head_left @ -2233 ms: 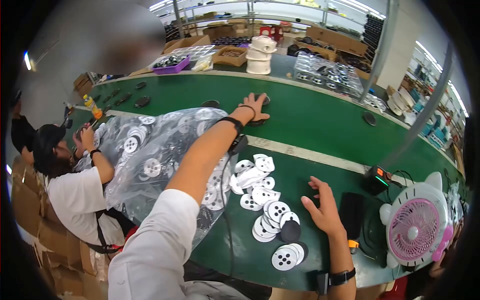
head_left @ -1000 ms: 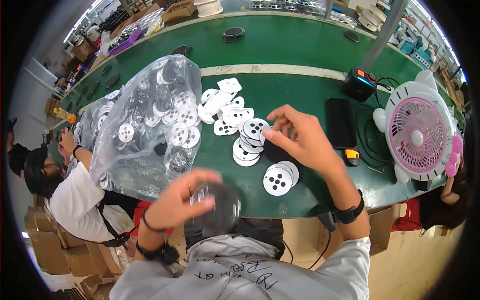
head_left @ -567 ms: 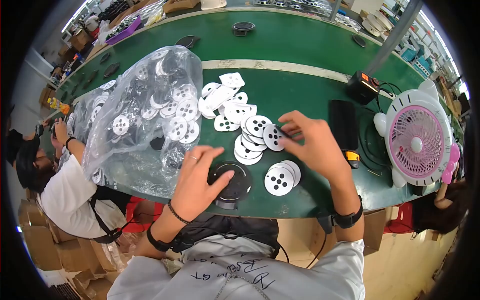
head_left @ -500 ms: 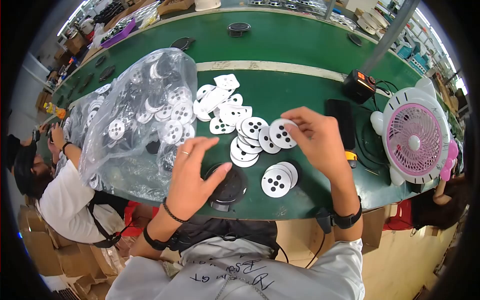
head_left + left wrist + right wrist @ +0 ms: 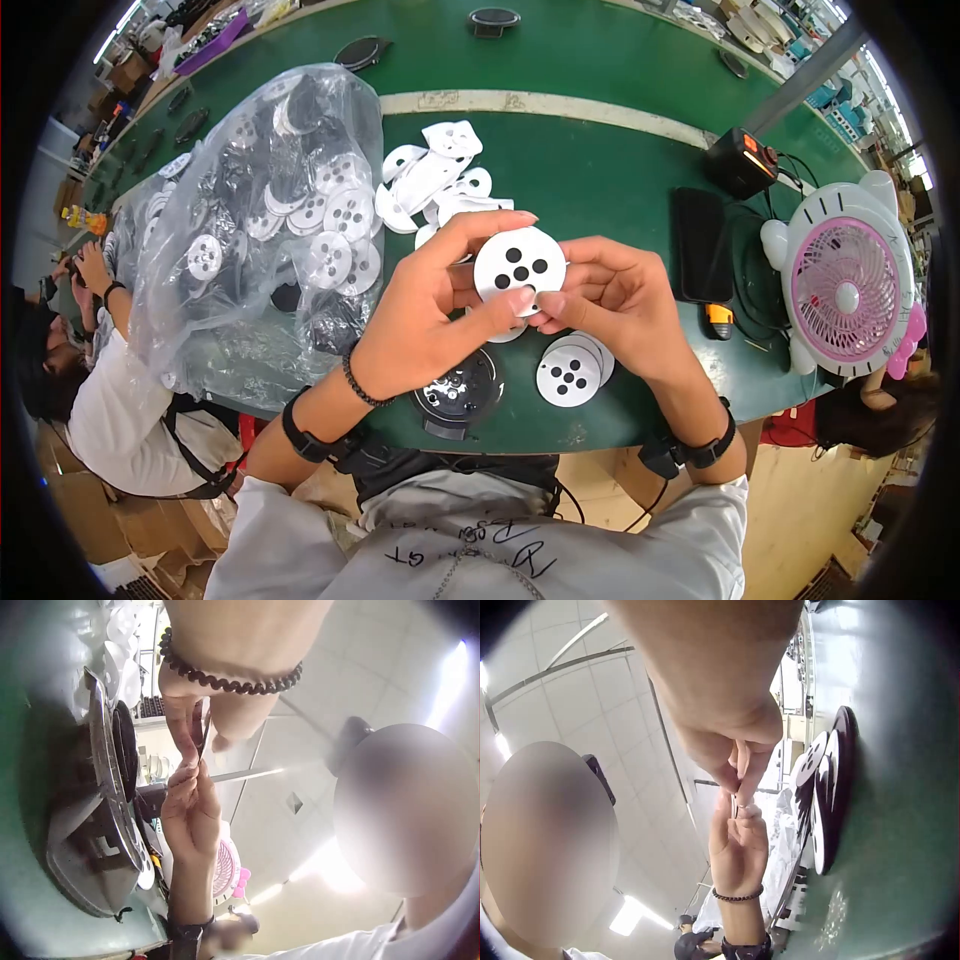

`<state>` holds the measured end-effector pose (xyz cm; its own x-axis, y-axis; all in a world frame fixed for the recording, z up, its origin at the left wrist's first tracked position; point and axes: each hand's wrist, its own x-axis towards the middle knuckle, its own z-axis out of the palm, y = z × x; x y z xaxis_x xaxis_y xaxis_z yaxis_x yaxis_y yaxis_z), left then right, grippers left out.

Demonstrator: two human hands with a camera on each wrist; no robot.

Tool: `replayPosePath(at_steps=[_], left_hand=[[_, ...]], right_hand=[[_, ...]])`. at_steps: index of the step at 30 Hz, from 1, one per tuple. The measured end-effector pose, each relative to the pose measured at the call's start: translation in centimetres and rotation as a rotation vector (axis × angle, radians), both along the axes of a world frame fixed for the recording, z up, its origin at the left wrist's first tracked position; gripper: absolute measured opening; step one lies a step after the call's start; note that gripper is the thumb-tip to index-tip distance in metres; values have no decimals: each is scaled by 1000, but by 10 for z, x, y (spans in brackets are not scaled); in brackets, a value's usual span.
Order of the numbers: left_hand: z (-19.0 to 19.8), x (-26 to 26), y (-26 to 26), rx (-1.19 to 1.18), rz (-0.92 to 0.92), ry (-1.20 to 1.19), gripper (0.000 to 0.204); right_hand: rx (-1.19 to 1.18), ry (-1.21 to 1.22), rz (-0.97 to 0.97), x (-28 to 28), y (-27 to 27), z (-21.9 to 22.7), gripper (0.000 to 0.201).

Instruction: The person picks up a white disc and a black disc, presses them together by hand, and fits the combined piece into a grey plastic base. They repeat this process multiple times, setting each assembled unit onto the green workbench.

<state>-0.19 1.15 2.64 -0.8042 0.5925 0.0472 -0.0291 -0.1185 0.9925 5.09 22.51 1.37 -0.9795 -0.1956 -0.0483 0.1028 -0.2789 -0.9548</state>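
Observation:
A thin white disc (image 5: 497, 247) with several black dots is raised in front of me, its dotted face toward me. My left hand (image 5: 410, 325) pinches it between thumb and fingers from the left. From the other side my right hand (image 5: 628, 300) pinches its lower right edge, the thumbs nearly meeting. The left wrist view shows the disc edge-on between both hands' fingertips. Below my left hand, a round black housing (image 5: 462, 388) lies face up at the table's front edge; in the left wrist view its thick side (image 5: 94, 832) shows.
To the right of the housing lies a small stack of white discs (image 5: 566, 377). Curled white pieces (image 5: 432, 182) are heaped behind my hands. A clear bag (image 5: 215, 320) of discs fills the left; a phone (image 5: 702, 245), black box (image 5: 741, 165) and pink fan (image 5: 848, 300) stand right.
My left hand brought the black housing from the far green belt to the table's front and let go of it. My right hand took a white disc from the stack; both hands now hold it.

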Motion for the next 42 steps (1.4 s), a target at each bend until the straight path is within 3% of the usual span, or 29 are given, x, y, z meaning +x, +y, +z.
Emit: replayPosePath(at_steps=[6, 11, 13, 23, 37, 41, 42], left_hand=[[-8, -1, -9, 131, -26, -167, 44], [-4, -3, -8, 101, -32, -156, 45], [-6, -3, -9, 88, -25, -182, 55], [-9, 3, -3, 131, -16, -185, 44], [-19, 5, -1, 124, 36, -133, 44], [-28, 6, 1, 144, 53, -137, 46], [-32, 3, 0, 12, 48, 58, 49]], right_hand=[[-76, 24, 18, 1, -9, 1, 38], [-44, 63, 19, 0, -7, -7, 38], [-53, 63, 15, 1, -7, -7, 38], [-60, 87, -2, 3, -5, -7, 40], [-24, 79, -36, 2, -9, -7, 39], [38, -12, -122, 5, -13, -4, 37], [91, -25, -156, 6, -13, -5, 36]])
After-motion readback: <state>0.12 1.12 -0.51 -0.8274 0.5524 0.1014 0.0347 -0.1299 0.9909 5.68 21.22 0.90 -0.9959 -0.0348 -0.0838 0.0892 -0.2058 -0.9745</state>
